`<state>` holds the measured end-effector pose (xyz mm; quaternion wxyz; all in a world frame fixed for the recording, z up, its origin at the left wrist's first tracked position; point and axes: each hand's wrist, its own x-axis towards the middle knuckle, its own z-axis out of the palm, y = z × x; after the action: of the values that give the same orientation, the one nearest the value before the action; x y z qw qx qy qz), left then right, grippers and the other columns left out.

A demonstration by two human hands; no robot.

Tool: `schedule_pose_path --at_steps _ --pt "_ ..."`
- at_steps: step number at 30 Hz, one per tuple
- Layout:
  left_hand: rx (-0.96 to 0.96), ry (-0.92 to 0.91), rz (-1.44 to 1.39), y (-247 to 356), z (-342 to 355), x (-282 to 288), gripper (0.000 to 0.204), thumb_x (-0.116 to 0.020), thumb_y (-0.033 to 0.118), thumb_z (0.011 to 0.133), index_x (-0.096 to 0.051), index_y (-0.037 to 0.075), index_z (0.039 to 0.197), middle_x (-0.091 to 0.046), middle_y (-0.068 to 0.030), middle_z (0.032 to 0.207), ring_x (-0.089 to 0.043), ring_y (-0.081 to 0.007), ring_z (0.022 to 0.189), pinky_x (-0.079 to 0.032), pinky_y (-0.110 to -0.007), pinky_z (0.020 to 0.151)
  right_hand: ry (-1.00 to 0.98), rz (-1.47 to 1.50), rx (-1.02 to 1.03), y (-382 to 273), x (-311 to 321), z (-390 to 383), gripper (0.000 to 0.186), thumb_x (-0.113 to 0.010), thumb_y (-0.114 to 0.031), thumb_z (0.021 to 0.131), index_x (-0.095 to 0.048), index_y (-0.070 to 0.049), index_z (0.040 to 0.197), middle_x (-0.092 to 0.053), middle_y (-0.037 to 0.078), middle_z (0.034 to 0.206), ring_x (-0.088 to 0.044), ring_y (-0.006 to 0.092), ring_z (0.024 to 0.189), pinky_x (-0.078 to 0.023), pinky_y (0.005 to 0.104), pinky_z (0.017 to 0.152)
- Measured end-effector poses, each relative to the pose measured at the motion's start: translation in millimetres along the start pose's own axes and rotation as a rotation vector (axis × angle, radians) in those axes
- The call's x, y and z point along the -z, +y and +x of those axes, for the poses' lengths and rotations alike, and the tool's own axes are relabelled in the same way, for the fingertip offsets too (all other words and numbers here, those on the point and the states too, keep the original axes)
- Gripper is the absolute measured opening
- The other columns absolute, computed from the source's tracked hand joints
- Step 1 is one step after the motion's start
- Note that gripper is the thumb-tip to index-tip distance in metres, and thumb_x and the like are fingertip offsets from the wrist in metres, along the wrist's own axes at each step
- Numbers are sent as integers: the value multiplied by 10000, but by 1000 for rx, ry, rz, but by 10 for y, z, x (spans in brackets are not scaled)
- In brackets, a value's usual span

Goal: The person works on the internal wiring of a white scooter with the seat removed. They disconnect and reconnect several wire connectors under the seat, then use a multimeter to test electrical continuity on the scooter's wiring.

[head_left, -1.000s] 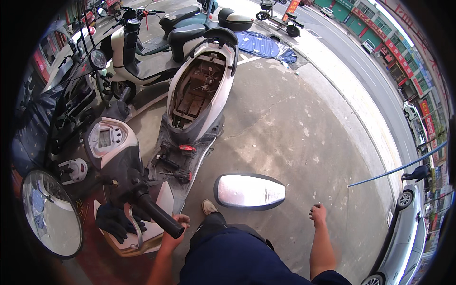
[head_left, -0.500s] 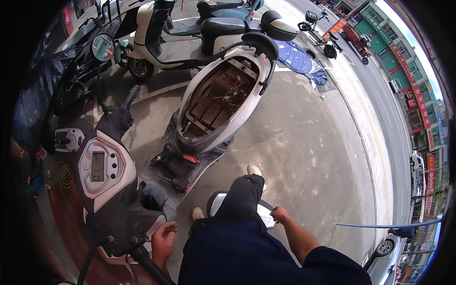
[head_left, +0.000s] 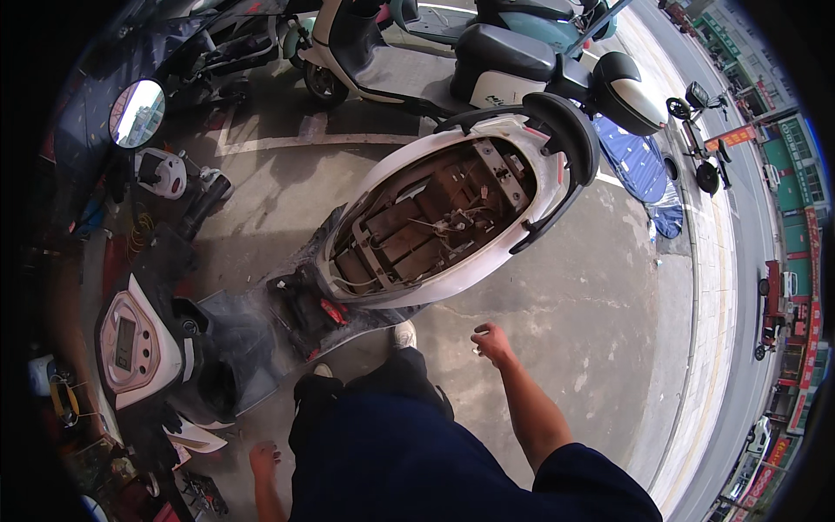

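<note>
In front of me stands a white and black electric scooter [head_left: 465, 283] without its seat, its brown, dusty compartment [head_left: 409, 228] exposed with loose wires [head_left: 452, 224] inside. My right hand [head_left: 493, 344] hangs over the concrete to the right of the scooter, fingers curled. Something small and whitish shows at its fingertips, too small to name. Low at my left side, my left hand [head_left: 264, 456] has loosely bent fingers and holds nothing visible; it is nearest the scooter's front end. Red and black tools [head_left: 332, 311] lie on the footboard [head_left: 248, 326].
The scooter's display panel [head_left: 130, 348] and round mirror [head_left: 137, 113] are at the left. A cream scooter [head_left: 391, 74] is parked beyond, near a blue sheet [head_left: 639, 161] on the ground. A white and grey device [head_left: 161, 172] stands at the far left. A road runs along the right.
My view has shifted, bringing the open compartment nearer the middle. Both hands now hang away from things; my right hand has left the white, black-edged object by my legs, which is out of sight.
</note>
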<state>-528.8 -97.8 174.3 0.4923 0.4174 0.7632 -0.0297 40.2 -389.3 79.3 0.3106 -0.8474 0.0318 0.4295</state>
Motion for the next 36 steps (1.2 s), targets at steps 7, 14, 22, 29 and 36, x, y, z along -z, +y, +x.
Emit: schedule_pose_path --at_steps 7,14,22,29,36 --pt "231 83 -208 -485 -846 -270 248 -587 160 933 -664 10 1114 -655 -111 943 -656 -213 830 -534 -363 698 -265 -89 -342 485 106 330 181 -598 29 777 -688 36 934 -601 99 789 -628 229 699 -615 398 593" --pt "-84 275 151 -1077 -641 -460 346 -560 345 848 -740 84 988 -703 -187 1077 -652 -366 1046 -521 -424 912 -695 -151 -105 159 -226 1085 305 -665 -302 899 -652 -62 1087 -666 125 850 -639 250 706 -541 420 584" --pt "268 327 330 -2919 -350 -787 283 -563 278 851 -745 67 902 -716 -175 1035 -681 -356 995 -548 -462 852 -654 -380 107 -1238 -1276 805 347 -644 -220 913 -616 -27 1200 -680 173 943 -652 267 748 -542 411 587" --pt "626 365 -178 -3756 -667 -306 332 -539 302 941 -711 113 1154 -691 -196 1109 -636 -374 1135 -518 -474 960 -798 -722 207 -1210 -3299 -273 398 -656 -251 889 -570 -48 1220 -653 174 938 -613 282 681 -506 443 557" --pt "665 152 -475 -3902 -360 1185 576 -594 514 804 -696 133 1223 -638 -147 1309 -590 -336 1234 -454 -430 1043 -814 -838 273 -1159 -5384 -2191 246 -615 -197 892 -524 -66 1080 -576 137 846 -552 247 619 -454 413 524"
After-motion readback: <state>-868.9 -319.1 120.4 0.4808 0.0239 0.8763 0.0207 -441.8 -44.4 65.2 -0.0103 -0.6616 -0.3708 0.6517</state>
